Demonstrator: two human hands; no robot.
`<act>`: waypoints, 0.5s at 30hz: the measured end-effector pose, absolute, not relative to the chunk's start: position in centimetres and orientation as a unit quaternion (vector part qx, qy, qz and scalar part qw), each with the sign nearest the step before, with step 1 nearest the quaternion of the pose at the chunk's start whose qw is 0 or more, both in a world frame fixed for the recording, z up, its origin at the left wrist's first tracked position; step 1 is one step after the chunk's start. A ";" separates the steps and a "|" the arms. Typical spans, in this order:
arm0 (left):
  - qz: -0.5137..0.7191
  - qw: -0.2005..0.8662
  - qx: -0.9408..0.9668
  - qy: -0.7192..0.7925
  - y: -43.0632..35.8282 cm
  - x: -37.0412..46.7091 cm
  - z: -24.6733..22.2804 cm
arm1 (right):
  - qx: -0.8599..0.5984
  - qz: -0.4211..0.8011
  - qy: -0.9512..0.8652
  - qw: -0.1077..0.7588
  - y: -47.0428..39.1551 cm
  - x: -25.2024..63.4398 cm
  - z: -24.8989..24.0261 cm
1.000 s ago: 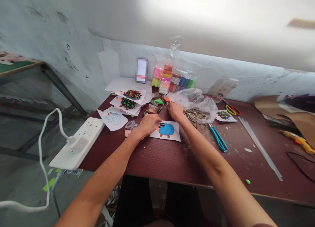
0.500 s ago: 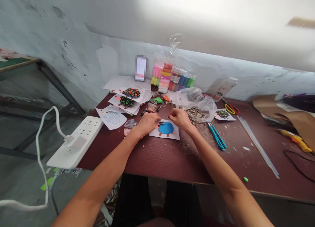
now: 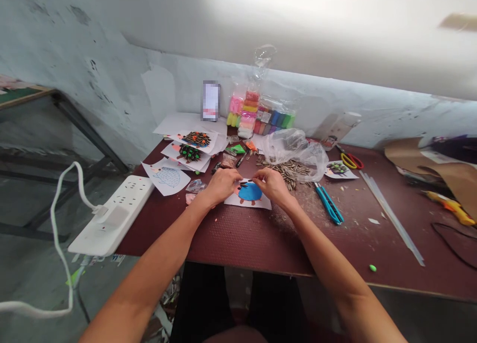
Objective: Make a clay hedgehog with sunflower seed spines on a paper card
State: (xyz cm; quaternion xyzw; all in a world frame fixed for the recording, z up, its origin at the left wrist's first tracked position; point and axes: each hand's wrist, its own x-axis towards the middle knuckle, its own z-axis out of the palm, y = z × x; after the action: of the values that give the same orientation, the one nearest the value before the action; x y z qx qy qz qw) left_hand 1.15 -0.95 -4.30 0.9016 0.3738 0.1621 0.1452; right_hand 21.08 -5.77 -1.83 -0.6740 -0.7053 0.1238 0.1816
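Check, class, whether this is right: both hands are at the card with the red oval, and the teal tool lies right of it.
The oval is blue, not red, as the head view shows. The left hand and right hand are at the card, the teal tool to its right.

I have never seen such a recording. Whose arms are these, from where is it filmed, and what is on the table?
No machine here: these are a person's bare arms, filmed by a head-worn camera looking forward and down. The left hand is at the upper left of a paper with a blue animal; the right hand is over its upper right part. Whether either grips something small is unclear. On the dark table lie seed-like pieces, a blue cutter and scissors.
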 end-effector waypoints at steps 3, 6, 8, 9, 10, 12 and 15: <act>0.150 0.146 0.901 0.379 -1.1 1.2 -4.0 | -0.680 0.135 -0.697 0.185 -5.9 20.8 -2.2; 0.139 0.148 0.900 0.384 -1.2 1.2 -3.7 | -0.680 0.135 -0.697 0.184 -5.9 20.7 -2.6; 0.138 0.148 0.901 0.384 -1.2 1.2 -3.7 | -0.676 0.137 -0.700 0.188 -5.9 20.6 -2.9; 0.139 0.146 0.901 0.384 -1.2 1.2 -3.7 | -0.674 0.137 -0.701 0.189 -5.8 20.6 -3.0; 0.141 0.144 0.901 0.383 -1.2 1.2 -3.7 | -0.673 0.137 -0.702 0.191 -5.8 20.6 -3.0; 0.145 0.141 0.902 0.382 -1.2 1.2 -3.9 | -0.675 0.135 -0.701 0.189 -5.8 20.5 -3.1; 0.149 0.139 0.902 0.381 -1.2 1.2 -4.0 | -0.676 0.128 -0.702 0.182 -5.8 20.4 -3.1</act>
State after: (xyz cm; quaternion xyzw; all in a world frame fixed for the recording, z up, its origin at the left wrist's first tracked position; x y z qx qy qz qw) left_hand 1.18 -1.16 -4.02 0.9019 0.3807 0.1494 0.1392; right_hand 20.41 -5.79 -3.15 -0.6764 -0.7021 0.1283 0.1818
